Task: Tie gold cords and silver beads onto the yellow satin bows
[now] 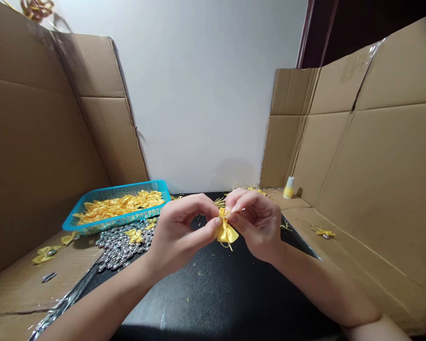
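Both hands (173, 232) pinch a yellow bow (227, 233), forearms (310, 277) slanting inward

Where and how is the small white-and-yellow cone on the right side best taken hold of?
Grip the cone around its white upper part, probably coming from the left and front. It stands upright and narrows toward the top, and the cardboard wall rises beyond it on the right.
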### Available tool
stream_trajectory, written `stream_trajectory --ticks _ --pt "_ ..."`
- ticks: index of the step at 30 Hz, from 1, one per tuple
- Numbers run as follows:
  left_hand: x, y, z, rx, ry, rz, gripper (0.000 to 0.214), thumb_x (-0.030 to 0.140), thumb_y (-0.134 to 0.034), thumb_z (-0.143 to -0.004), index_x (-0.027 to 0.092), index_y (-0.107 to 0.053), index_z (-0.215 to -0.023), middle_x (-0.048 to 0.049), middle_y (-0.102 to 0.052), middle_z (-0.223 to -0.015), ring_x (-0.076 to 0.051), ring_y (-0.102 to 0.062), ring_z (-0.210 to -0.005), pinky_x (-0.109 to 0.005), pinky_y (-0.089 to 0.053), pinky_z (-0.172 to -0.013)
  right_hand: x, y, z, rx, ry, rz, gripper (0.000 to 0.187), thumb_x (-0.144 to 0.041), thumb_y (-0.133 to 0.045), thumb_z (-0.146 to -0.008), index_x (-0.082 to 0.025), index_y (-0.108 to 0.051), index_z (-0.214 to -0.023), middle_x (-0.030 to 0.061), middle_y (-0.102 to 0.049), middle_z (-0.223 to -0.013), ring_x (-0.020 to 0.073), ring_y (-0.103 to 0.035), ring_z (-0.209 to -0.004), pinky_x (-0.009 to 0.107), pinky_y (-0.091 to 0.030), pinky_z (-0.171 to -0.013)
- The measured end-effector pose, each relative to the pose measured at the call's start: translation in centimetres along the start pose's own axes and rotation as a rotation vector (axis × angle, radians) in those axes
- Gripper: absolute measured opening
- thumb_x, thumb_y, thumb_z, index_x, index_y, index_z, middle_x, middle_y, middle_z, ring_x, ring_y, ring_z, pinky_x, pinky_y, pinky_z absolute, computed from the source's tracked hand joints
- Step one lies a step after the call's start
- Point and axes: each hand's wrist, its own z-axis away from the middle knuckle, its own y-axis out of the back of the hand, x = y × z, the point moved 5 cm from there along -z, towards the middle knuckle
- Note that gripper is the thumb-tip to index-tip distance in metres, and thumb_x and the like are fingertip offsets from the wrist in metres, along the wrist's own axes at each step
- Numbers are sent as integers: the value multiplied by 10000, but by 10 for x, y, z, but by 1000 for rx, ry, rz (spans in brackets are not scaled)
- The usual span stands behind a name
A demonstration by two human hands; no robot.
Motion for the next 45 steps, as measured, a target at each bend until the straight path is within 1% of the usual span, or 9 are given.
stream_trajectory --ticks 6,10,15,17,21,25,32,37,45 --pt "1 7 -4 9 -77 -120 114 85 -623 -808 161 -630 -723 3 -627 -659 -96 -569 -593 -200 -458 -531 14 4 -6 -60 -93 -120 108 -197 -747 -771 -245 -652 -792 -14 -643 -781 121 -605 -762 277 -525 -689" --pt "9 12 -6 53 -264 -348 124 54 -650 -787 162 -628 -728 20 -640 -668 -71 -574 -593 -178 -451 -551 24 16 -15 -158 -194 -208 332 -295 -793 -725 -263 -666 -1031 7 -659 -993 137 -598 -948 288 -484 -863" --pt "19 10 -2 34 -437 -580 109 46 -666 -786 151 -640 -784 9 -656 -733 -63 -595 -642 -162 -461 -593 19 28 -24 -347 -332 -158 255 -348 -702 -800 -231 -656 -1021 22 -658 -931 155 -613 -884 314 -486 -793" --pt "20 9 -2 30 -453 -635 96 58 -662 -793 149 -637 -777 4 -655 -727 -80 -590 -653 -187 -464 -610 3 32 -28 -345 -210 38 179 -306 -705 -790 -210 -647 -931 25 -641 -908 165 -602 -882 329 -471 -792" --pt "20 6 -2 17 -467 -701 97 74 -651 -794 148 -620 -739 8 -638 -677 -101 -552 -623 -226 -441 -608 -32 22 -26 -454 185 740 123 -236 -702 -763 -171 -603 -795 43 -650 -871 191 -563 -850 385 -411 -817" --pt "15 3 -4 -64 -391 -718 99 84 -633 -795 153 -618 -725 16 -615 -646 -107 -514 -602 -232 -418 -589 -35 9 -19 -594 305 1113 121 -269 -607 -835 -159 -596 -784 55 -671 -892 214 -537 -888 409 -357 -847" --pt "5 1 -2 -205 -298 -743 83 147 -636 -803 174 -618 -727 21 -644 -678 -121 -526 -624 -244 -411 -604 -16 1 -14 -737 62 1017 172 -169 -488 -844 -172 -530 -678 -9 -533 -661 147 -432 -722 328 -329 -765" --pt "-1 -4 -1 -326 -221 -701 70 148 -616 -805 182 -629 -744 5 -642 -709 -131 -558 -652 -246 -411 -609 -4 1 -9 -855 -186 709 208 -122 -455 -788 -184 -401 -597 -42 -399 -583 109 -370 -599 254 -306 -617" --pt "-2 -6 -5 -416 -161 -633 94 117 -603 -795 186 -620 -735 22 -645 -691 -114 -568 -657 -225 -394 -606 15 9 -7 -959 -417 407 183 -94 -454 -721 -172 -417 -559 -58 -326 -538 74 -327 -531 221 -270 -532"
